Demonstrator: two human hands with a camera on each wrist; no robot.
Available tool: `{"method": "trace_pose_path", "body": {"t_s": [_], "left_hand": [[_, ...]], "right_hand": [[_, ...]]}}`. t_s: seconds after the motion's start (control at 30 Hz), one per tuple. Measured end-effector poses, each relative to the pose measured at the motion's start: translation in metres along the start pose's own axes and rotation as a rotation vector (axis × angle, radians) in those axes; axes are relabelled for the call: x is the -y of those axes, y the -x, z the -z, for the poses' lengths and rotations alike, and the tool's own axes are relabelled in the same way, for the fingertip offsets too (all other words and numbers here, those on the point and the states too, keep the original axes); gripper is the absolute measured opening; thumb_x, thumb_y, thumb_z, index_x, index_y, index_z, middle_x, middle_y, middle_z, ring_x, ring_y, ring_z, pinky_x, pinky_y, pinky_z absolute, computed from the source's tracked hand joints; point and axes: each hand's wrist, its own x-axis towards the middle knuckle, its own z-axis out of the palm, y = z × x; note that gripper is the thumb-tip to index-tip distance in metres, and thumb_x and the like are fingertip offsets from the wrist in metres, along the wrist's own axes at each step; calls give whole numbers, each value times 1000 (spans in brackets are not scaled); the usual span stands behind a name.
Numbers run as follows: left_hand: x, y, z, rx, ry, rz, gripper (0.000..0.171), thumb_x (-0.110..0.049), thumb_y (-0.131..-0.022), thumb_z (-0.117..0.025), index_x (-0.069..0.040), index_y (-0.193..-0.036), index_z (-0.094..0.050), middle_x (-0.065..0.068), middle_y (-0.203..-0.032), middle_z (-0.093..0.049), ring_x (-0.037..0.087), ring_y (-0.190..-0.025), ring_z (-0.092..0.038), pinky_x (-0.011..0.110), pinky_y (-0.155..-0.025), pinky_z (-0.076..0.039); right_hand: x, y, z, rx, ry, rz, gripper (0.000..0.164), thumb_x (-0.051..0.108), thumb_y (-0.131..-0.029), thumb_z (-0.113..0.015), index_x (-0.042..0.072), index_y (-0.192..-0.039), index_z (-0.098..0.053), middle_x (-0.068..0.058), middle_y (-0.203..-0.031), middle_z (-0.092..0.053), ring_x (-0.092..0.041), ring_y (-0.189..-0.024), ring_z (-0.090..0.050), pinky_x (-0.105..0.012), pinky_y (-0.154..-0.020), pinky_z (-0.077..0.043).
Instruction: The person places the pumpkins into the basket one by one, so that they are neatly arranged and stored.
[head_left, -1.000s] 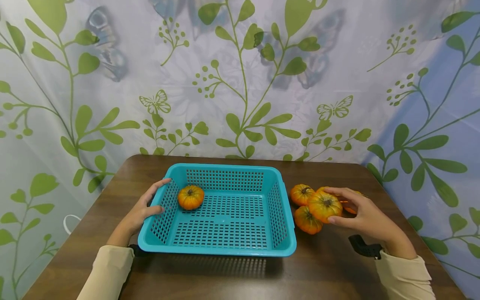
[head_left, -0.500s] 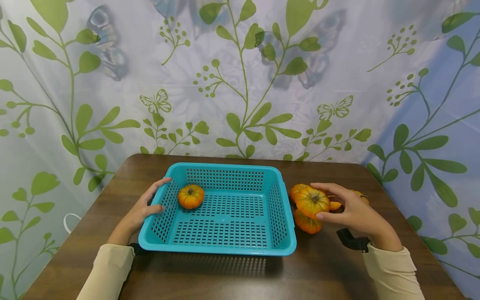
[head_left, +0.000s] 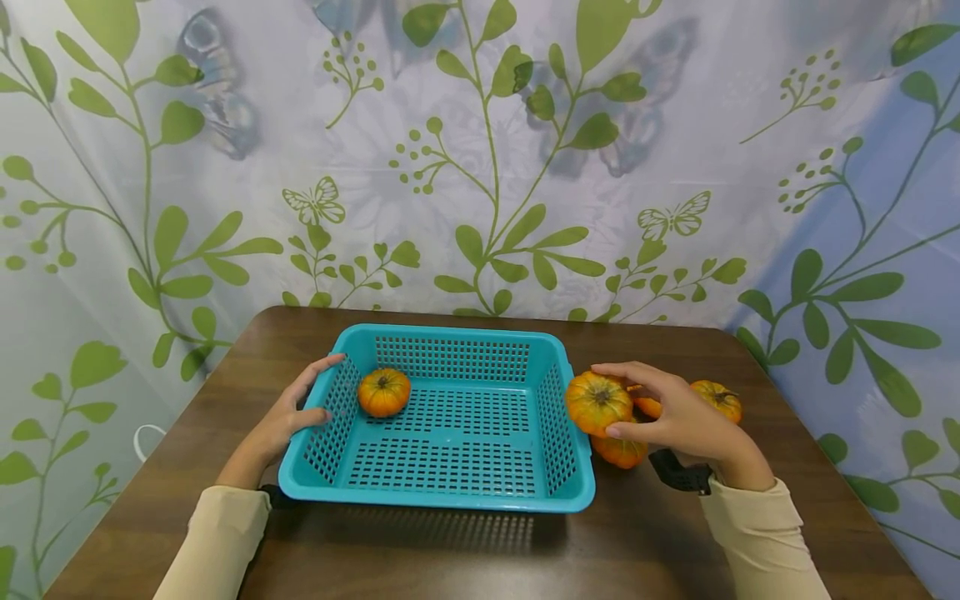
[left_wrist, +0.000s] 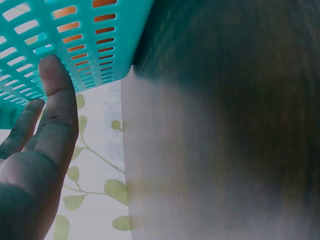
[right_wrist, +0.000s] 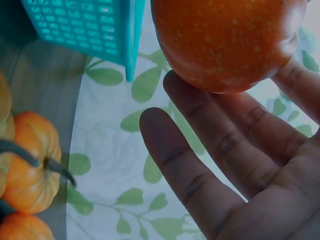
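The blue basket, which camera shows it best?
The head view: nearly all of the blue basket shows, inside too. The left wrist view catches only part of its outside; the right wrist view, just a piece.

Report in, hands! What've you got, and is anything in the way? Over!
Left hand holding blue basket. Right hand gripping a pumpkin beside basket's right rim. In the way: just that rim, it seems.

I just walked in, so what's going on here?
A person's right hand holds a round, ribbed yellow-orange pumpkin, raised off the brown wooden table by the right rim of a turquoise perforated plastic basket. The left hand holds the basket's left side. One round orange pumpkin lies inside it, and more orange pumpkins are on the table to its right.
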Motion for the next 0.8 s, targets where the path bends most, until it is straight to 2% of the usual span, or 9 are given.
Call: {"method": "trace_pose_path", "body": {"t_s": [0.17,0.27,0.37,0.5,0.6,0.73,0.8], "left_hand": [[-1,0,0,0,2,-1,77,-1,-93,-56,-24,-164,-37,35,-168,-18,59,-129,-44,41,-86,-61],[-1,0,-1,0,2,0,77,-1,-93,-56,-23,-165,-37,35,-168,-17,60,-130,-43,41,-86,-60],[-1,0,-1,-1,2,4,77,-1,-93,-56,-23,-165,-36,35,-168,-17,60,-130,-43,41,-86,-60],[-2,0,-1,-2,-1,8,78,-1,-93,-56,-21,-165,-35,35,-168,-17,61,-131,-43,42,-87,-60],[-2,0,-2,-3,-4,9,78,-1,-93,-56,-21,-165,-35,35,-168,-17,61,-132,-43,42,-87,-60],[-2,0,-1,-3,-3,9,78,-1,-93,-56,-21,-165,-35,34,-168,-17,61,-131,-43,42,-87,-60],[-2,0,-1,-4,-3,10,78,-1,-92,-56,-22,-165,-36,34,-169,-17,61,-131,-43,42,-87,-60]], "right_hand": [[5,-11,-1,21,17,32,70,9,-89,-89,4,-152,-58,-12,-147,-64,-10,-119,-62,-41,-96,-59],[8,-17,-2,37,31,31,69,12,-90,-89,6,-152,-59,-10,-149,-63,-11,-122,-61,-49,-97,-58],[12,-22,-3,54,33,34,68,14,-90,-88,8,-152,-59,-9,-149,-64,-12,-123,-62,-52,-100,-56],[18,-29,-3,76,9,53,68,14,-91,-88,9,-152,-59,-8,-146,-65,-14,-117,-64,-46,-102,-56],[22,-34,-3,97,-30,62,68,13,-91,-87,9,-153,-58,-11,-144,-65,-14,-111,-65,-41,-94,-59],[25,-40,-6,125,-68,77,68,12,-92,-87,6,-152,-58,-15,-144,-64,-18,-110,-65,-40,-86,-61],[25,-44,-9,136,-73,81,67,12,-91,-87,5,-151,-58,-16,-144,-64,-20,-111,-65,-42,-87,-61]]}}
